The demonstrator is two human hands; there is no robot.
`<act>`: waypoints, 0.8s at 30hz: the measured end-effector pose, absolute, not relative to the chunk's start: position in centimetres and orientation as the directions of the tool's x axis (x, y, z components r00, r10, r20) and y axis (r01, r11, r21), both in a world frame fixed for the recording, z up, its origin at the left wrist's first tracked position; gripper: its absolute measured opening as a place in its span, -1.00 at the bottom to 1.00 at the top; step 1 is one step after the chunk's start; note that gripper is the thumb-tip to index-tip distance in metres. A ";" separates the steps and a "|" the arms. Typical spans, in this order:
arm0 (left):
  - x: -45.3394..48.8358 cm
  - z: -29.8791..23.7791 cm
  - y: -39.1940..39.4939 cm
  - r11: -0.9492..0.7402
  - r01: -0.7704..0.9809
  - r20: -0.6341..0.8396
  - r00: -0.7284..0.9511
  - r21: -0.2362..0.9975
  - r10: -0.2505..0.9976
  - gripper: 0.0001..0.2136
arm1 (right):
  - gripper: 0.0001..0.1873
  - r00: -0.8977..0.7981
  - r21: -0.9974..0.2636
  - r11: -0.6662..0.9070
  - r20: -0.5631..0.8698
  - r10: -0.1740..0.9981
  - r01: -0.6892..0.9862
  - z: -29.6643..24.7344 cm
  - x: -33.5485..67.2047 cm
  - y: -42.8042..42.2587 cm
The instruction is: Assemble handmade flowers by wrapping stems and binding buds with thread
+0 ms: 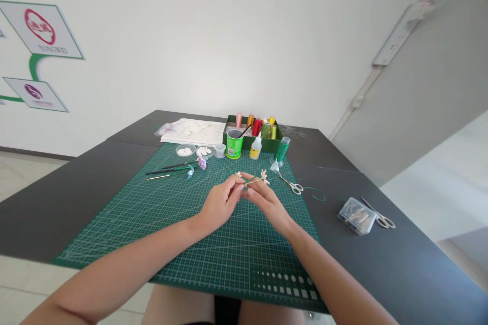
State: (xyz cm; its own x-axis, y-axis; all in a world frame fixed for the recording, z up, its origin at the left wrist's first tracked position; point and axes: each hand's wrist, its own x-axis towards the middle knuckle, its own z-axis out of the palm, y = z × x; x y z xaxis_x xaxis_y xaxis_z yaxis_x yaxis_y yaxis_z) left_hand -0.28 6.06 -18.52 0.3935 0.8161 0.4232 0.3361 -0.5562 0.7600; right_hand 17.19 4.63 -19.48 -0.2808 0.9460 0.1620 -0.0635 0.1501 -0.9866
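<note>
while hands (220, 204) (271, 207) hold a pale flower (264, 176), scissors (291, 184) lie nearby.

One readable word on the wall (190, 35): TONGWEI.
From where I stand, it runs in capitals beneath a round red emblem on the upper sign (61, 15), out beyond the left edge of the worktop (343, 183). The lower sign (19, 86) carries a round purple emblem over a line too blurred to read. Toward the worktop's far edge, the green can (237, 145) shows a small white barcode patch; the yellow label on the bottle (256, 146) beside it is too small to make out.
</note>
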 end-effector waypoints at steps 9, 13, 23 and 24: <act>-0.6 -18.9 6.7 -0.529 0.547 0.407 0.339 0.648 0.848 -0.82 | -0.62 -0.142 -0.949 0.224 0.196 0.970 0.221 -19.4 17.7 4.4; -0.7 -19.3 7.1 -0.545 0.647 0.399 0.376 0.534 0.837 -0.85 | -0.63 -0.181 -0.905 0.279 0.230 0.956 0.321 -18.8 18.2 4.2; -0.3 -19.4 6.8 -0.665 0.729 0.270 0.615 0.162 0.740 -0.88 | -0.59 -0.260 -0.981 0.173 0.145 0.955 0.087 -16.2 21.6 3.9; -0.3 -19.5 6.7 -0.700 0.703 0.261 0.657 0.126 0.707 -0.88 | -0.59 -0.247 -0.984 0.167 0.146 0.958 0.067 -16.1 21.9 3.9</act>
